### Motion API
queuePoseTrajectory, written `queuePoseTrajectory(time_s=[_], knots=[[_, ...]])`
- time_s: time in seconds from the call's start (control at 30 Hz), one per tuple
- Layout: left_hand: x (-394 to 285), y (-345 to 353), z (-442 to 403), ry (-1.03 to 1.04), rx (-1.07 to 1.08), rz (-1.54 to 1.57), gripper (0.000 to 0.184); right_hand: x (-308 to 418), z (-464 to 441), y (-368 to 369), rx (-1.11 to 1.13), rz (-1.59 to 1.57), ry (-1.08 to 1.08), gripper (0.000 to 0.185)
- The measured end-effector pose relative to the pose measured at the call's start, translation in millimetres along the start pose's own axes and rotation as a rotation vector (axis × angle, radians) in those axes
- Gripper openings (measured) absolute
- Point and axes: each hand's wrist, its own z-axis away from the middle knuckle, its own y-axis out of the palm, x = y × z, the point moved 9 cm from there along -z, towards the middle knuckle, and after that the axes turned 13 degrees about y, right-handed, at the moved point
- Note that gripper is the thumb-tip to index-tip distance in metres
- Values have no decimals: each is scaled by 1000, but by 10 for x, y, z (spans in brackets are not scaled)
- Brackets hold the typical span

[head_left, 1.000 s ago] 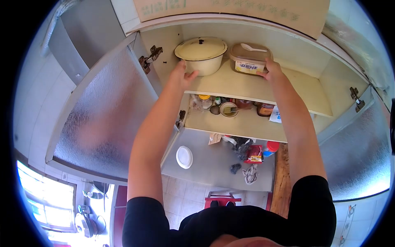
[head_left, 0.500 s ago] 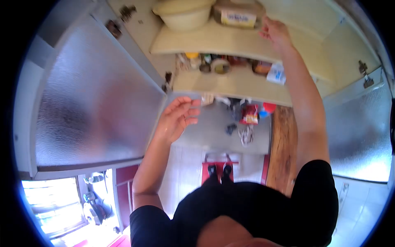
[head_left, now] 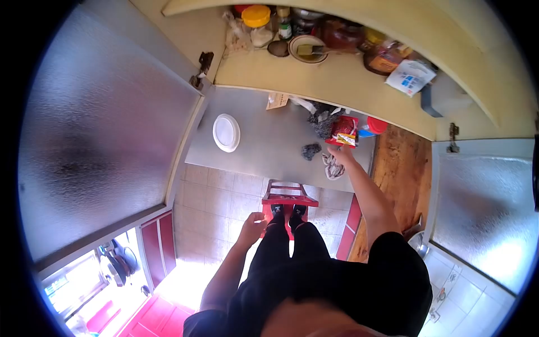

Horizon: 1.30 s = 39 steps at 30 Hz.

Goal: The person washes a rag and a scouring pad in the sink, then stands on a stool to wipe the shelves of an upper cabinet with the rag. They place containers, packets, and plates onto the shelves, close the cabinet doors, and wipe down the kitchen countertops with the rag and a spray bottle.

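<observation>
My right hand (head_left: 340, 153) reaches down over the grey counter (head_left: 264, 146), its fingers stretched out just above a crumpled patterned cloth (head_left: 333, 168). Whether the fingertips touch the cloth I cannot tell. Just beyond that hand lies a red packet (head_left: 343, 130), and left of it a dark grey scouring pad (head_left: 310, 150). Low by my legs, my left hand (head_left: 254, 227) hangs near the red chair (head_left: 290, 200), fingers loosely bent and apart, holding nothing.
A white oval lid (head_left: 226, 133) lies on the counter's left. Overhead, a cabinet shelf (head_left: 314, 76) holds a yellow-lidded jar (head_left: 257, 25), a small bowl with a brush (head_left: 307, 49) and a white packet (head_left: 410, 76). Frosted doors (head_left: 106, 135) stand open at both sides.
My right hand has come down from the upper shelf, beside the bottle there, to the counter by the cloth. My left hand has dropped toward my legs. The view has tilted downward.
</observation>
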Motion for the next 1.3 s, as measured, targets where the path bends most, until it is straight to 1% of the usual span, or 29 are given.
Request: queuePoseTrajectory(time_s=[0.03, 0.07, 0.1, 0.2, 0.23, 0.27, 0.3, 0.37, 0.43, 0.47, 0.53, 0.57, 0.63, 0.67, 0.7, 0.73, 0.77, 0.8, 0.83, 0.9, 0.97, 1.0, 1.07, 1.1, 1.17, 1.2, 1.23, 1.27, 1.3], knots=[[-11, -7, -60, 33, -36, -9, 27, 123, -231, 21, -189, 65, -66, 81], [-40, -20, -144, 74, -74, -21, 27, 354, -231, -33, -309, 28, -106, 95], [-4, 2, -160, 56, -75, -9, 28, 562, -198, -48, -425, -8, -142, 111], [509, 48, -143, 5, -80, -41, 31, 755, -337, 137, -271, -7, 218, 129], [606, 50, -95, -9, -69, -90, 32, 772, -424, 94, -390, -107, 267, 123], [704, 31, -63, 25, -47, -196, 34, 762, -515, 41, -504, -209, 314, 118], [857, -22, -21, 100, -88, -261, 35, 713, -593, 12, -612, -309, 364, 113], [1071, -96, 75, 42, -117, -295, 36, 688, -1058, 17, -852, -376, 82, 81], [1173, -129, 95, 46, -133, -287, 36, 470, -1757, 287, -425, -1078, -107, 53], [1150, -105, 86, 51, -128, -278, 35, 551, -1268, 118, -394, -1177, 15, 46], [950, 11, -8, 89, -90, -265, 34, 561, -892, -33, -353, -1077, -14, 48], [758, 88, -102, 154, -59, -267, 33, 500, -752, -119, -338, -1025, -28, 49], [236, 203, -349, 370, -90, -375, 36, 528, -220, -364, -439, -727, -285, 52], [-305, 362, -423, 670, -46, -621, 44, 478, 17, -384, -312, -795, -283, 52], [-481, 346, -599, 614, -96, -537, 55, 458, 383, -446, -179, -858, -274, 53], [-819, 438, -702, 690, -117, -608, 65, 409, 705, -494, -81, -826, -205, 51], [-829, 457, -944, 718, -162, -471, 73, 388, 1051, -553, 19, -796, -134, 50], [-1190, 538, -1011, 798, -183, -510, 82, 455, 1526, -796, 32, -808, -116, 49], [-1521, 591, -1005, 877, -205, -551, 90, 411, 1785, -834, 86, -757, -174, 46], [-1747, 779, -1191, 1043, 6, -363, 92, 384, 2154, -996, 167, -658, -319, 40], [-2193, 958, -1030, 1089, 177, -241, 84, 341, 2613, -1184, 160, -547, -477, 39], [-2367, 1006, -814, 1051, 242, -219, 75, 265, 2813, -1268, 221, -636, -472, 39], [-2402, 1270, -576, 840, 434, -31, 59, 81, 3165, -1490, 272, -740, -439, 42], [-2215, 1440, -525, 637, 554, 122, 51, 6, 3323, -1573, 320, -836, -404, 47], [-2496, 1728, -56, 758, 598, 125, 48, -91, 3645, -1678, 467, -1106, -341, 58], [-2398, 1835, 13, 625, 539, 201, 50, -127, 3860, -1712, 408, -1133, -430, 64], [-2480, 1985, 128, 658, 499, 171, 51, -124, 4032, -1767, 360, -1149, -514, 71], [-2558, 2133, 246, 689, 459, 140, 52, 5, 4318, -2162, -57, -702, -655, 63], [-2774, 2260, 469, 889, 440, 3, 52, 155, 4651, -2448, -450, -226, -739, 55]])
